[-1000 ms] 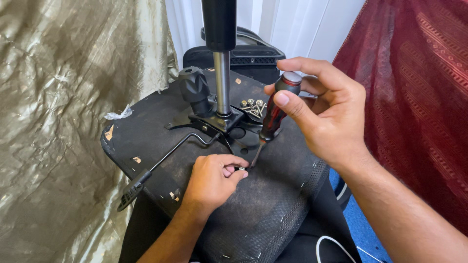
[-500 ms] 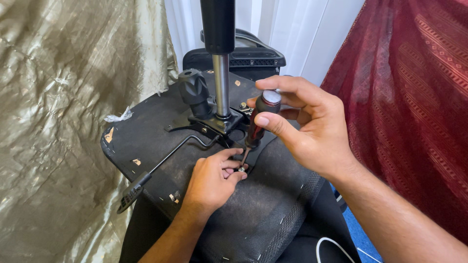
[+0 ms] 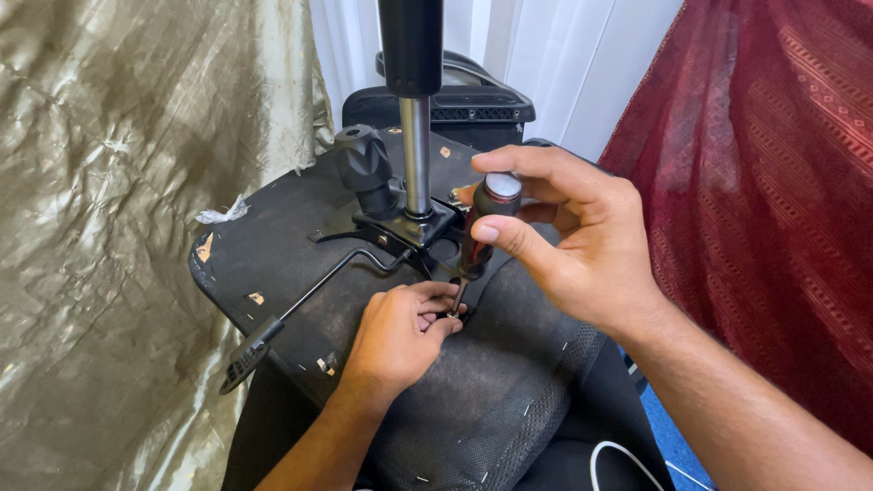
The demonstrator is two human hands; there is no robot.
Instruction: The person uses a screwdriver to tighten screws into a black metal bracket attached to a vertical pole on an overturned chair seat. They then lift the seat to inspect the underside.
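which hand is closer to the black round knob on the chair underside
Right. The right hand, gripping the screwdriver, is just right of the knob; the left hand is lower.

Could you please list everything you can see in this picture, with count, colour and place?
Chair seat underside: one, black, scuffed fabric, centre.
Gas-lift column: one, black sleeve over silver rod, upright at centre top.
Knob: one, black, left of the column.
Lever: one, black, running down-left from the mechanism plate.
Screwdriver: one, dark red handle, tip down near the plate.
Drape: one, olive-gold, left.
Cloth: one, dark red, right.
Cable: one, white, bottom.
Left hand: fingers at the screwdriver tip.
Right hand: gripping the screwdriver handle.
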